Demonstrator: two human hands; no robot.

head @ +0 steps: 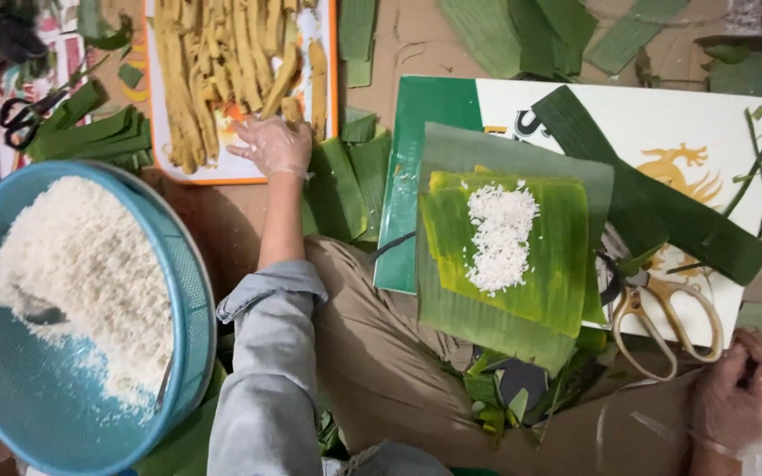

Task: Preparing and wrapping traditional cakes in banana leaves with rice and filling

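My left hand (277, 145) is out at about eleven o'clock, gloved in thin clear plastic, fingers (262, 134) spread loose and open, resting on the near end of the yellow strips (213, 62) piled on the orange-edged tray (189, 176). Nothing pinched yet. Those strips look soft and a bit greasy, likely to bend or break if I grab one by its tip, so I reckon a light pinch near the middle is the way.

My right hand (747, 397) sits low at five o'clock, also gloved, fingers curled in; whether they grip something I cannot tell.

Straight ahead at twelve, the banana leaf (504, 291) lies flat, a brighter piece on a darker one, with a short heap of white rice (500, 234) along its centre. Leaf is light, floppy, slick, and tears along the grain; rice is loose and would scatter.

Just beside my right hand, pale-handled scissors (663, 322) lie on the green and white board (425, 115).

At eight o'clock the blue basket (191, 291) holds plenty more rice. Black scissors (19, 119) sit at ten, next to cut leaf strips (99, 137).
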